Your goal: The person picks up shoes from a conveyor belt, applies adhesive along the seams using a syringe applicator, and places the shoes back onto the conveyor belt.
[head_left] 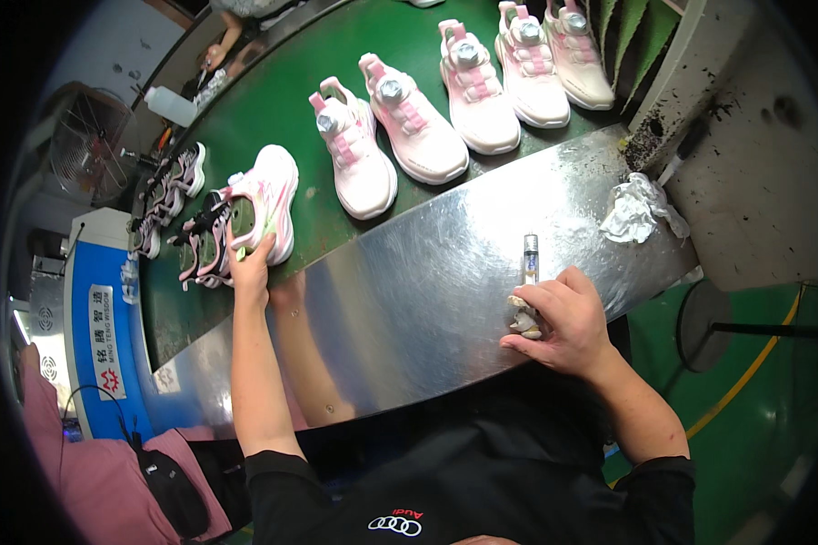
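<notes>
My left hand (248, 263) reaches out over the green conveyor belt (273, 100) and grips a white and pink shoe (265, 200) by its heel end. My right hand (563, 318) rests on the shiny metal ledge (427, 272), closed around a small clear tube or pen-like tool (530, 257) and a bit of crumpled cloth (523, 320). Several white and pink shoes, such as one shoe (362, 150) and its neighbour (418, 123), lie in a row on the belt beyond the ledge.
Dark grey and pink shoes (186, 218) lie left of the held shoe. A crumpled white rag (636, 209) sits on the ledge's right end. A white bottle (171, 104) and a fan (86, 141) stand far left. Another person's pink sleeve (73, 463) is at lower left.
</notes>
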The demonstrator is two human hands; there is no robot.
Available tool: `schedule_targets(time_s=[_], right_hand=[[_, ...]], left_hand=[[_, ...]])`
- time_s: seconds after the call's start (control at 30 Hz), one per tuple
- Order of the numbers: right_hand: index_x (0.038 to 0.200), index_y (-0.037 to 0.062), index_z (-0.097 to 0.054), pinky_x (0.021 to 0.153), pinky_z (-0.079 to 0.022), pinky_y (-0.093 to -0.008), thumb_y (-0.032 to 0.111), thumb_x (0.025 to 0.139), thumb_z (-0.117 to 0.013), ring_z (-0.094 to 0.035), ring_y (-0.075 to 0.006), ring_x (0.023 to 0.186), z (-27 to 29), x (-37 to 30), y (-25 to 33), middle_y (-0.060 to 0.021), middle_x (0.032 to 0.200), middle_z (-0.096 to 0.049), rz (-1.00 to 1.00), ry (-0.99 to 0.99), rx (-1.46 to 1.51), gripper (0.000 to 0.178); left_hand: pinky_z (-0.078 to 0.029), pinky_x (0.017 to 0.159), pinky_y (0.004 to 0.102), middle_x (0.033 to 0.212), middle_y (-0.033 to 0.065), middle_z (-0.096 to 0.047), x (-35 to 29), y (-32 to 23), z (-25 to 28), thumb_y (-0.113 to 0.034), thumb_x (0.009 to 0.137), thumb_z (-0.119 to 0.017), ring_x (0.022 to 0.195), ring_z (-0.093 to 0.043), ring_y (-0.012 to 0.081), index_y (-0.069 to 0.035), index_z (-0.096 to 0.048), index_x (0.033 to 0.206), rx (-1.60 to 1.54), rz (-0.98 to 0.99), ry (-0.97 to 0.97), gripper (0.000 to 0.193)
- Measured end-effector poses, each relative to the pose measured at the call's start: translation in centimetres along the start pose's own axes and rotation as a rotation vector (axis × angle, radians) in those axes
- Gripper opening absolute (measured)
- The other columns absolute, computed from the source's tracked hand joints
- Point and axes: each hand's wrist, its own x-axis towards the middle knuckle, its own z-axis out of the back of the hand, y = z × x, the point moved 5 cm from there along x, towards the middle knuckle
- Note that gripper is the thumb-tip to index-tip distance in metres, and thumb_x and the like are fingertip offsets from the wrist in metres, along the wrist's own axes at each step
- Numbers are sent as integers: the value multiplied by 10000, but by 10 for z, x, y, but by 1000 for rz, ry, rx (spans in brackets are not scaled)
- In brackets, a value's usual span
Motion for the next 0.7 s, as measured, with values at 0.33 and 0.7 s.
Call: schedule_targets(time_s=[0.33, 0.7], right_hand=[[975, 88, -608, 626, -426, -347, 312, 597, -806, -500, -243, 648, -2, -4, 4, -44, 762, -597, 1, -25, 30, 483], [995, 39, -604, 621, -396, -334, 273, 599, -823, -482, -238, 680, -5, -1, 1, -64, 783, -602, 14, -26, 97, 509]], left_hand=[[-408, 975, 328, 1282, 104, -496, -31, -20, 44, -13, 769, -635, 1130, -516, 208, -48, -353, 1365, -141, 194, 14, 660], [-406, 992, 376, 1362, 139, -384, -211, -60, 8, -56, 655, -786, 1204, -465, 266, -51, -197, 1432, -93, 103, 293, 975]])
